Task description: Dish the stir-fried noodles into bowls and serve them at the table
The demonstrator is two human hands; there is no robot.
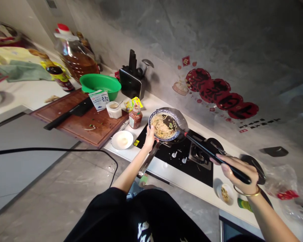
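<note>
My left hand (149, 137) grips the near left edge of a blue-and-white bowl (177, 135). In the bowl lies cooked food in pale shreds (161, 127) with green bits. The bowl is over a dark wok (183, 121) on the hob and hides most of it; the wok's handle (148, 159) points toward me. My right hand (239, 171) is closed round the long black handle of a spatula (200, 144). Its dark head reaches to the food at the bowl's right side, partly blurred. Left of my left hand stands a small white bowl (122, 140) with pale residue.
A brown cutting board (103, 129) carries a cleaver (68, 112), a salt packet (99, 100) and a white jar (114, 110). Beyond are a green basin (101, 82), an oil jug (74, 55) and a knife block (131, 84). A chilli jar (135, 117) stands near the hob (170, 156).
</note>
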